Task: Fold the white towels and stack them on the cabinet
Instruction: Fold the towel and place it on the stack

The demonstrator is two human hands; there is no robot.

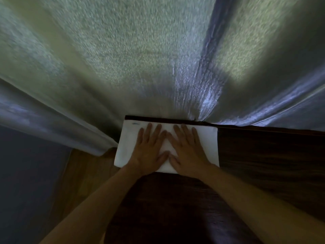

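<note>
Nearest the viewer, two bare forearms reach fwd from the bottom edge over a dark wood cabinet [263, 155]. The cabinet top runs from the lower centre out to the right.

Left hand [149, 148] lies flat, palm down, fingers straight & slightly spread; it grips nothing, just presses on the cloth. Right hand [188, 150] does the same, flat w/ fingers straight, right beside the left. The index fingertips nearly meet and the thumbs point toward each other.

Under both hands is a folded white towel [209, 143], a neat rectangle lying on the cabinet's far left corner, its far edge near the cabinet's back edge. A small bluish mark shows near its far left corner.

To the left, lower down, a strip of lighter wood floor [82, 173].

Beyond, a pale textured curtain [131, 59] w/ deep folds fills the whole upper view; the room is dim.
</note>
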